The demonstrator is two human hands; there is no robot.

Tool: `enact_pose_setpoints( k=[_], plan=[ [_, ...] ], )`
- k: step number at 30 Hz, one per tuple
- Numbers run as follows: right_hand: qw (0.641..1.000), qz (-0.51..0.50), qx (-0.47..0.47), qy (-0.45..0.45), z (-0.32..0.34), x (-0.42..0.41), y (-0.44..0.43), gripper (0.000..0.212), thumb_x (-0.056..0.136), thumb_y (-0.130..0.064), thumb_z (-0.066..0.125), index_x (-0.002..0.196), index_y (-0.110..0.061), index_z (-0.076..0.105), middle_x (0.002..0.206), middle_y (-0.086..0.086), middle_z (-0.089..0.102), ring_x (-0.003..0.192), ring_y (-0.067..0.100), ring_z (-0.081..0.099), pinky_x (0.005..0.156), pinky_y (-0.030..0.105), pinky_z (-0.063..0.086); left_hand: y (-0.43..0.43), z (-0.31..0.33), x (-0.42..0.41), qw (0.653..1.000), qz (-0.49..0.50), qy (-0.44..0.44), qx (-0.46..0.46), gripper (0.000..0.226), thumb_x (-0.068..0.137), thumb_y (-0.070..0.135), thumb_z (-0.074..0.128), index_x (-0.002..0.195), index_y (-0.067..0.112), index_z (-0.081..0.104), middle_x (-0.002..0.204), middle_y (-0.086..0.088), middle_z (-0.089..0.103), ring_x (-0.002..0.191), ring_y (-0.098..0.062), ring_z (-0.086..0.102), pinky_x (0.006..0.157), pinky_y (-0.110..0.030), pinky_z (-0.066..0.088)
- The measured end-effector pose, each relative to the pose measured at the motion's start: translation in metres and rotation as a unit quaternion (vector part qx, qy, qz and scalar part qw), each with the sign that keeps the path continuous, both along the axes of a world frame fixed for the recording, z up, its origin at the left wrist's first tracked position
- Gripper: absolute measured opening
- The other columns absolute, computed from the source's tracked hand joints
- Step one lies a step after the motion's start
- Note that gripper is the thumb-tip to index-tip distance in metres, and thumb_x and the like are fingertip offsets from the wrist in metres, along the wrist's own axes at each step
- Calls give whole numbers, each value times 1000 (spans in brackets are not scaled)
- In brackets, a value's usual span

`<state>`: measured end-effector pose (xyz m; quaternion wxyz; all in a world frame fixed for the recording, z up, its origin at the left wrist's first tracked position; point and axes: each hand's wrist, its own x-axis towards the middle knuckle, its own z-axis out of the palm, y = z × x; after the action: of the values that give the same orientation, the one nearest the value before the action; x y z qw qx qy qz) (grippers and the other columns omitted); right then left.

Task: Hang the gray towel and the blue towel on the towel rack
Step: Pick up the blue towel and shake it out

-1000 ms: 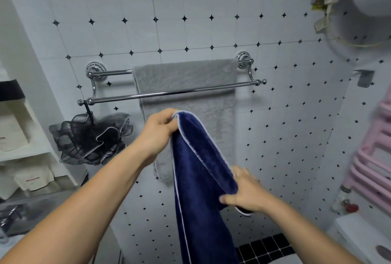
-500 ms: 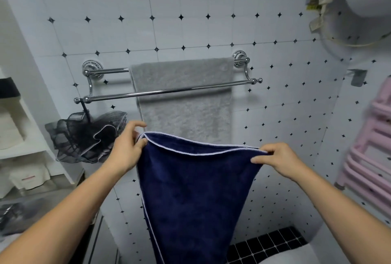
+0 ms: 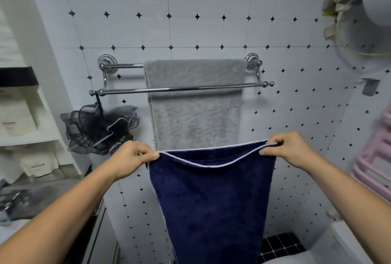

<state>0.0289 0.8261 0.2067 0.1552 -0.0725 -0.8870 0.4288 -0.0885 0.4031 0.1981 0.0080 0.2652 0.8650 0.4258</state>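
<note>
A chrome double-bar towel rack (image 3: 127, 90) is fixed to the tiled wall. The gray towel (image 3: 195, 115) hangs over its rear bar and drops behind the bare front bar. Below the rack I hold the blue towel (image 3: 211, 200), which has a white edge, spread flat by its two top corners. My left hand (image 3: 133, 155) pinches the left corner and my right hand (image 3: 287, 147) pinches the right corner. The blue towel's top edge sags slightly between them and covers the gray towel's lower end.
A black mesh bath sponge (image 3: 101, 128) hangs from the front bar's left end. White shelves (image 3: 27, 136) with folded items stand at the left. A pink rail (image 3: 376, 158) is at the right, a white fixture (image 3: 372, 9) at the upper right.
The blue towel went from bunched in both hands to spread wide between them. My right hand moved up and right. The towel's top edge now lies flatter and wider below the rack.
</note>
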Motion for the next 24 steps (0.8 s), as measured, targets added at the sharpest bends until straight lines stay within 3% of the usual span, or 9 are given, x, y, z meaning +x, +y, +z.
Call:
enact_pose_setpoints(
  k=[3,7,13,16,18,19,21,24],
  plan=[
    [1000,-7,10,8,7,0,-1,19,61,-29,88,63,-18,72,53,-4,65,51,7,54,55,26,44,-1,-8,0,998,30,-25,52,19,80,4,75,61,6,74,78,-12,73,74,-20,65,77,-33,50],
    [999,-16,27,0,19,-2,-1,18,65,-21,87,62,-16,70,54,-4,64,55,13,55,58,28,45,-2,-12,-5,996,44,-39,69,20,71,-6,79,56,7,74,76,-9,74,72,-19,67,73,-27,54],
    [999,-15,39,-9,27,-3,-11,20,65,-12,87,62,-14,68,55,-3,64,55,14,54,53,26,44,-3,-9,-14,997,79,11,-19,25,65,1,85,51,18,73,67,8,72,68,-13,69,75,-31,55],
    [1000,6,7,7,29,-5,-14,36,60,-6,90,78,-15,60,59,4,54,53,18,45,53,27,37,0,-5,-15,991,115,32,-62,24,68,6,82,53,18,69,67,3,72,67,-23,70,66,-36,58],
    [1000,19,10,-14,29,-6,-15,46,61,-5,89,93,-22,61,62,4,48,56,18,45,58,30,39,1,-1,-13,985,112,62,-117,21,69,10,78,55,18,66,63,8,70,65,-23,68,60,-33,54],
    [999,26,22,-37,29,-8,-14,44,63,-6,88,96,-24,64,62,5,50,58,18,49,62,30,42,3,1,-11,978,108,91,-156,20,69,12,76,56,20,63,62,12,67,66,-18,65,57,-29,48],
    [993,46,64,-85,29,-9,-12,23,66,-9,87,82,-19,74,63,7,64,61,17,59,65,32,47,7,6,-5,958,110,157,-213,16,69,14,69,62,24,59,62,15,63,67,-12,59,55,-26,37],
    [990,36,79,-110,31,-11,-1,11,69,-17,85,68,-15,74,54,1,64,48,10,52,48,19,41,10,15,-8,956,120,179,-197,26,73,10,66,81,31,53,71,12,63,70,-17,60,59,-29,39]
  ],
)
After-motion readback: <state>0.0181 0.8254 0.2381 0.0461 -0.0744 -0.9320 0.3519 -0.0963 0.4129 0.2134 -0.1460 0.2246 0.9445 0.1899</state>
